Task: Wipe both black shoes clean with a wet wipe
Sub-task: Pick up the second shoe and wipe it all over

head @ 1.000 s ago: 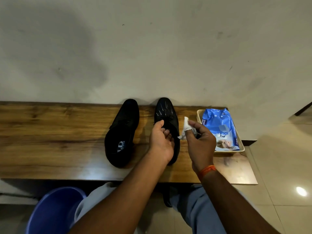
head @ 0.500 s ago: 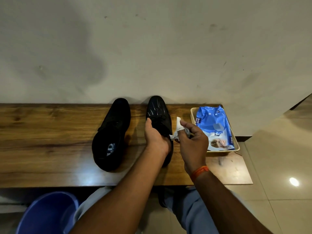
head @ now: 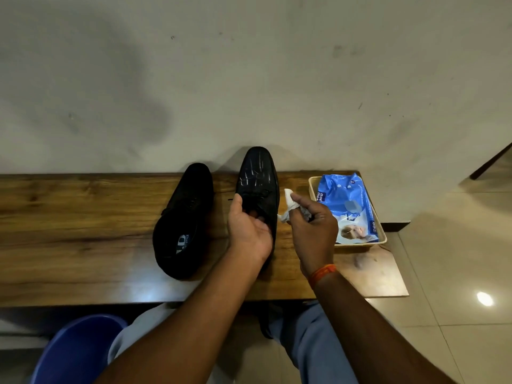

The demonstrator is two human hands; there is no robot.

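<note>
Two black shoes stand on a wooden bench (head: 69, 217), toes toward the wall. The left shoe (head: 184, 217) lies free with its printed insole showing. The right shoe (head: 259, 176) has wet streaks on its toe. My left hand (head: 248, 228) grips this right shoe around its opening, with the fingers inside. My right hand (head: 311, 228) pinches a crumpled white wet wipe (head: 288, 205) just right of the shoe's side, close to it; whether they touch is unclear.
A blue pack of wet wipes (head: 347, 206) lies in a cream tray (head: 383, 239) at the bench's right end. A blue bucket (head: 74, 350) stands on the floor at lower left. The wall rises right behind the bench. Tiled floor lies to the right.
My left hand has slid from the heel forward and taken hold around the right shoe's opening. The right hand with the wipe stays beside the shoe. The head camera has shifted slightly.
</note>
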